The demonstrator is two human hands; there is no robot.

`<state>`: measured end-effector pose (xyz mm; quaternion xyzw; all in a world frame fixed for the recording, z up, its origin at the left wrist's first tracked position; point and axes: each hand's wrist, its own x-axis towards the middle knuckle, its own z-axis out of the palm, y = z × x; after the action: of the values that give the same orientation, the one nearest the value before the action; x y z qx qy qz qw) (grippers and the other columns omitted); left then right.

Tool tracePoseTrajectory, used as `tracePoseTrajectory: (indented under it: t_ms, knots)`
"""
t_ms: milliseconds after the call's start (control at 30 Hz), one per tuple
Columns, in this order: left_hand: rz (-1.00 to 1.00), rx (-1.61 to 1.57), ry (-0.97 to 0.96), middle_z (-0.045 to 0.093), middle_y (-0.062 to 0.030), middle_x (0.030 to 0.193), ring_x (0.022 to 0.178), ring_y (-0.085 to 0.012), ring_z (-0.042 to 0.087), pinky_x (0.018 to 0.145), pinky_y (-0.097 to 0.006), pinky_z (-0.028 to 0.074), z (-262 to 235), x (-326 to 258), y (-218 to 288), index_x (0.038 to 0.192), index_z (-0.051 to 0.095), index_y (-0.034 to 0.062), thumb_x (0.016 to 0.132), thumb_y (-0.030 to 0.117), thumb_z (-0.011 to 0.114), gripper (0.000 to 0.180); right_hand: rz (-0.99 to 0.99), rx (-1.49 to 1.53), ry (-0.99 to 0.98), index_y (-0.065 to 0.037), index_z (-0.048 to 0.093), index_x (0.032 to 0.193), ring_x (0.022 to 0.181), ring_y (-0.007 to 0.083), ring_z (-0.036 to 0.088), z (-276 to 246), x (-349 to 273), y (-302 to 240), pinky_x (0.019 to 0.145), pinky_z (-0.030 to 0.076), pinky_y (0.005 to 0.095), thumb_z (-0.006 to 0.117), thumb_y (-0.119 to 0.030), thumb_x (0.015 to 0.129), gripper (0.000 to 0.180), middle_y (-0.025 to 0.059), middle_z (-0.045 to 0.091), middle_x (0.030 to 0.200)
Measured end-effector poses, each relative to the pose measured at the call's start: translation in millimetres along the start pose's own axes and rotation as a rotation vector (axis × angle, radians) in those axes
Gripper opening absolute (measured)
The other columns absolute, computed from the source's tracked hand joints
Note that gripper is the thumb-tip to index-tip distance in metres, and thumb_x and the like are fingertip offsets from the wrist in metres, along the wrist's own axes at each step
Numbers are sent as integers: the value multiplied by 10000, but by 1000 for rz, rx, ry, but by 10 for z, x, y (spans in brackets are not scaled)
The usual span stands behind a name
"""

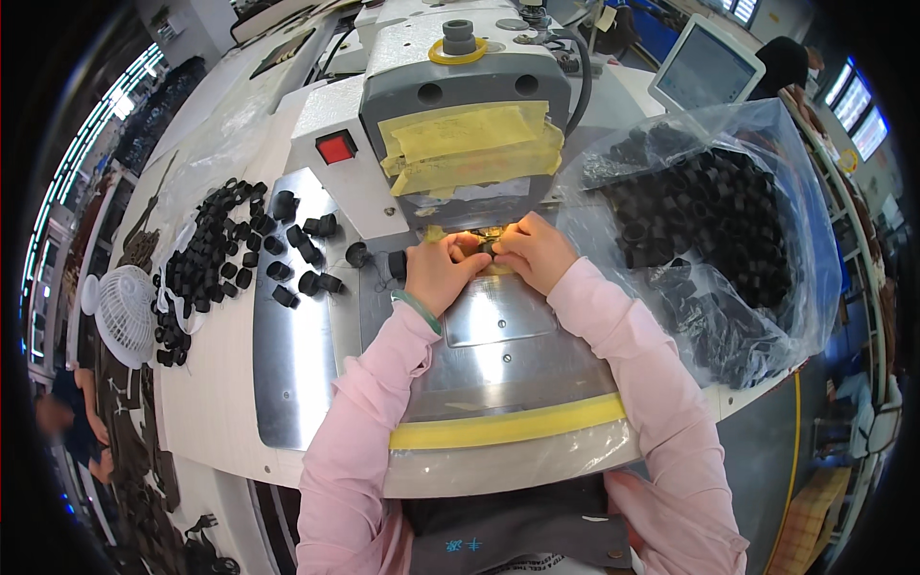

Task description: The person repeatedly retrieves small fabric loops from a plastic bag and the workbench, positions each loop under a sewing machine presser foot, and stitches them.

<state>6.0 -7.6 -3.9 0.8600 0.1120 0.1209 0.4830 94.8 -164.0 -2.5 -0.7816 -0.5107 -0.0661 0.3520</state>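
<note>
My left hand [439,273] and my right hand [537,251] meet under the front of a sewing machine head [460,86]. Their fingertips pinch a small dark loop of band [487,247] from either side, largely covered by the fingers. Beside my left hand, a black loop of band [397,264] lies near the knuckles, and another black loop [357,254] sits a little farther left. Under both wrists is the machine's metal bed plate [503,359], with yellow tape [508,423] along its front edge.
Several black loops [309,283] are scattered on the metal plate at left, beside a larger pile [206,240] and a white plastic basket [126,314]. At right stands a clear plastic bag [815,316] full of black loops. A screen [707,65] is behind it.
</note>
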Motion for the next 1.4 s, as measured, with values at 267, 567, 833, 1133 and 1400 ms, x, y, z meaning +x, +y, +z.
tracePoseTrajectory:
  t_ms: [267, 567, 833, 1133, 1400]
  knots:
    - [-13, 62, 80, 536, -6, 523, 489, -39, 480, 498, -194, 397, 48, 71, -45, 795, 604, -51, 665, 114, 686, 226, 272, 206, 47, -57, 597, 698, 718, 216, 531, 71, 30, 36, 627, 438, 308, 674, -127, 642, 118, 62, 509, 763]
    - [-57, -113, 78, 524, 8, 568, 513, -38, 465, 493, -184, 394, 9, 78, -39, 762, 616, -40, 626, 77, 708, 201, 322, 123, 66, -43, 596, 697, 636, 233, 553, 48, 95, -69, 584, 446, 309, 665, -118, 622, 127, 83, 541, 682]
    - [-53, -110, 90, 522, 12, 562, 504, -39, 471, 483, -183, 396, 35, 90, -57, 755, 621, -38, 629, 78, 710, 193, 323, 169, 91, -41, 591, 696, 647, 237, 548, 52, 70, -60, 587, 444, 316, 661, -110, 623, 122, 85, 540, 697]
    - [-68, -57, 100, 630, -67, 632, 545, -124, 590, 570, -224, 472, 32, 117, -102, 712, 657, 10, 583, 164, 722, 211, 317, 144, 103, -40, 583, 695, 641, 236, 543, 81, 66, -34, 583, 441, 315, 667, -114, 617, 137, 83, 537, 692]
    - [-52, -77, 105, 626, -80, 625, 547, -124, 594, 570, -223, 476, 31, 121, -83, 694, 642, -21, 576, 179, 730, 248, 350, 163, 95, -37, 591, 705, 639, 227, 555, 83, 62, -31, 589, 449, 304, 673, -122, 621, 144, 82, 551, 703]
